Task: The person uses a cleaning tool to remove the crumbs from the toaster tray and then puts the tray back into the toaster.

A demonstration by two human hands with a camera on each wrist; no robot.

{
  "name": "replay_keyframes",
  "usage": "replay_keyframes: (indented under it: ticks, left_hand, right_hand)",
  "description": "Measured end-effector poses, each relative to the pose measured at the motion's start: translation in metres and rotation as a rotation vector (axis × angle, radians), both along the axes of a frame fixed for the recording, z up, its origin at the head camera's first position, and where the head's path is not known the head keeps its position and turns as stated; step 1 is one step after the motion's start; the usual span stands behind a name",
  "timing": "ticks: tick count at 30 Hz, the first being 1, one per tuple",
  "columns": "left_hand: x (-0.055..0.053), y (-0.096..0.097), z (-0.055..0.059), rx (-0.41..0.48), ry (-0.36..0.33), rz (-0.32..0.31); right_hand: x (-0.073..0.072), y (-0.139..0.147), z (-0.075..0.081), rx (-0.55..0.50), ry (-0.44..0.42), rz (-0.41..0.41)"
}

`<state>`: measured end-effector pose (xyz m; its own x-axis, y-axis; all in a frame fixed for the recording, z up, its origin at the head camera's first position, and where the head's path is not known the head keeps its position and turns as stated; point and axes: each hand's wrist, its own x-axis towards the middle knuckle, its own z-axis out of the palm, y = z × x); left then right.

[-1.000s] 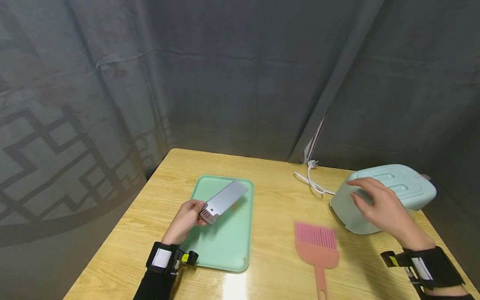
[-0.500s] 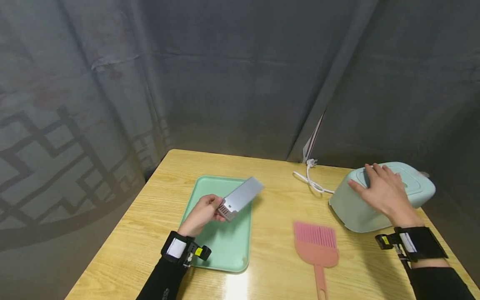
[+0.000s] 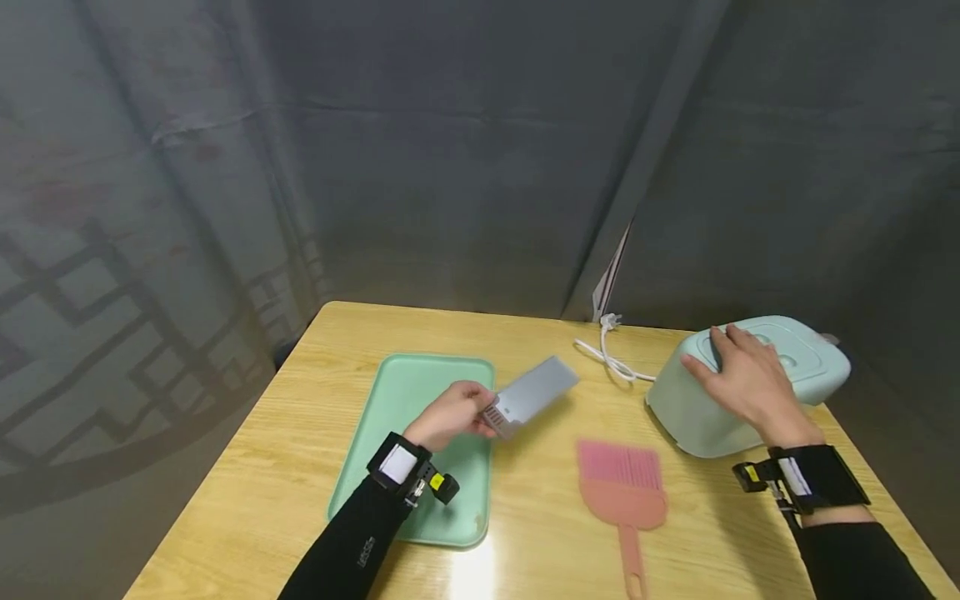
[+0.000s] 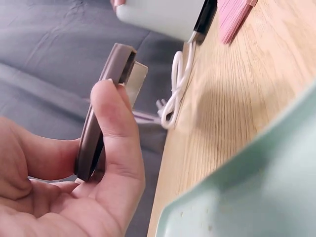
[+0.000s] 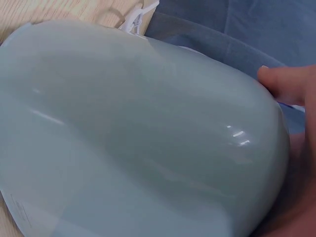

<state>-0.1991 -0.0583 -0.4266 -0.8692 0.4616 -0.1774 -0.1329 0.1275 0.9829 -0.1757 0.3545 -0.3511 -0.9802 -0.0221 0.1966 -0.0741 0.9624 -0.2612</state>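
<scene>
My left hand (image 3: 454,413) pinches a silver metal crumb tray (image 3: 538,393) by its brown slotted end, between thumb and fingers. In the left wrist view the brown end (image 4: 118,64) shows edge-on between the fingertips. The metal plate is tilted above the table, past the right side of a green serving tray (image 3: 408,379). At the right stands a pale green toaster (image 3: 693,421). My right hand (image 3: 753,387) rests on its top with fairly straight fingers, thumb at the near edge. The toaster's body (image 5: 128,123) fills most of the right wrist view.
A pink hand brush (image 3: 626,504) lies on the wooden table (image 3: 540,533) between the serving tray and the toaster. The toaster's white power cord (image 3: 611,362) lies bundled behind it. Dark grey cloth (image 3: 450,167) hangs along the back.
My left hand has carried the crumb tray to the right, from over the serving tray to beyond its edge. My right hand has come down onto the toaster's top.
</scene>
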Motion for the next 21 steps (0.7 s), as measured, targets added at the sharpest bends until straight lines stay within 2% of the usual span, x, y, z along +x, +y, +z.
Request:
replay_keyframes:
  ticks: [4,10,21]
  left_hand:
    - [-0.008,0.015,-0.001,-0.036,0.006,-0.048]
    - [-0.016,0.034,-0.006,-0.111,0.022,-0.079]
    - [-0.022,0.058,-0.013,-0.201,0.021,-0.117]
  right_hand:
    - [0.002,-0.004,0.000,0.001,0.008,0.008]
    - [0.003,-0.013,0.001,0.000,-0.007,0.007]
    - [0.004,-0.027,0.002,0.000,0.012,0.000]
